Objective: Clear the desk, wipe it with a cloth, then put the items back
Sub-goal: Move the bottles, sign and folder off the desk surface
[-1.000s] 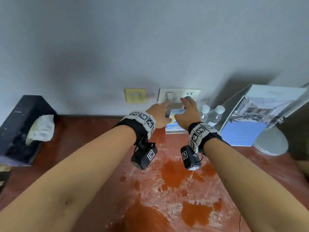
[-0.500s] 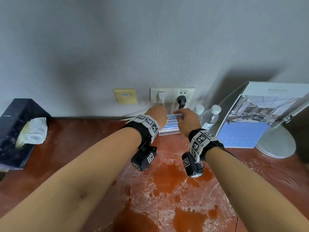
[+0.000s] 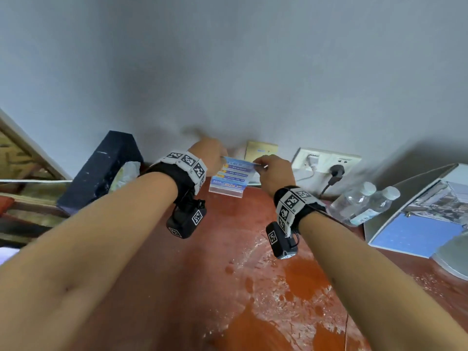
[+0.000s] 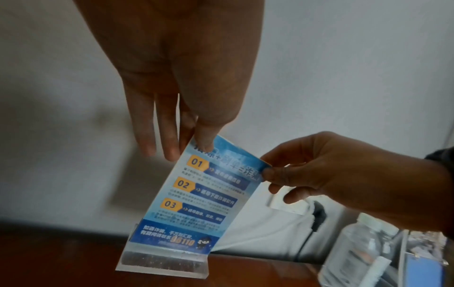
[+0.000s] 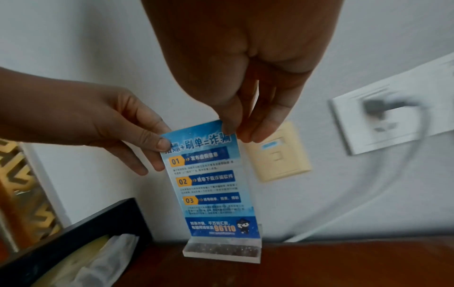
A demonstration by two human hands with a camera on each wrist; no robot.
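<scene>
both hands hold the sign stand (image 3: 231, 176) by its top corners, in the middle of the head view. the left hand (image 4: 172, 81) pinches the top left corner with thumb and fingers (image 4: 169, 143), and the right hand (image 5: 248, 64) pinches the top right. the stand looks just above the surface (image 3: 228, 249), near the wall. i think this is the clearing step, or putting back; i cannot tell which. next it needs a flat spot, set down gently. the stand is clear hard plastic with a thick block foot and a smooth blue card. the surface is shiny red-brown wood with pale smears
</scene>
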